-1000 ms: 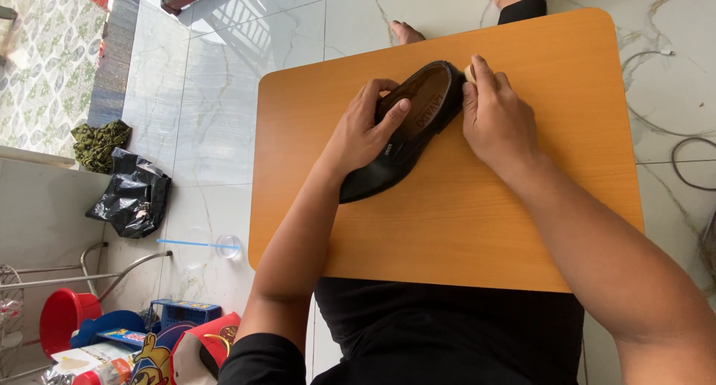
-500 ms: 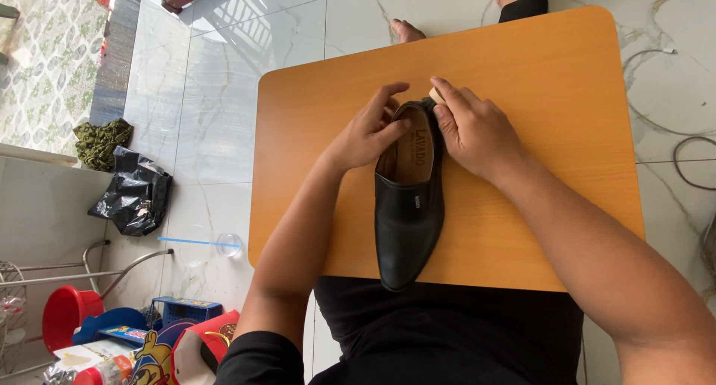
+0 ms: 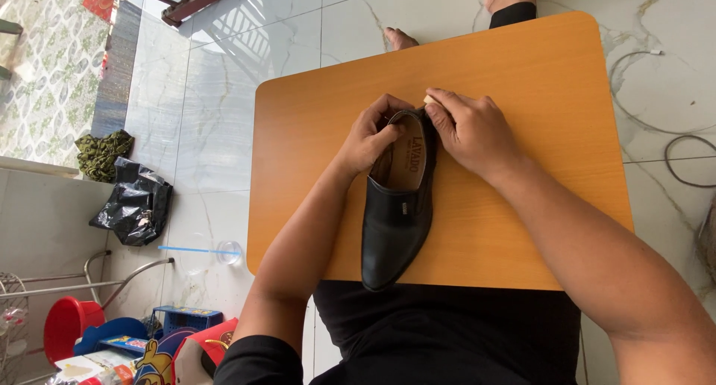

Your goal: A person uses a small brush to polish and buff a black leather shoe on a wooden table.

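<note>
Orange table (image 3: 522, 228) on white marble floor (image 3: 246, 79). Left hand (image 3: 369, 139) and right hand (image 3: 473, 131) clasp black shoe (image 3: 395, 221) heel; toe overhangs near edge.

A crumpled black plastic bag (image 3: 133, 203) lies on the pale marble floor at the left. In the bottom left corner, colourful printed boxes (image 3: 119, 345) in blue, red and yellow sit jumbled near a red tub (image 3: 66, 325). Inside the black shoe (image 3: 397, 206) on the table, the tan insole carries a small printed label (image 3: 415, 154).
</note>
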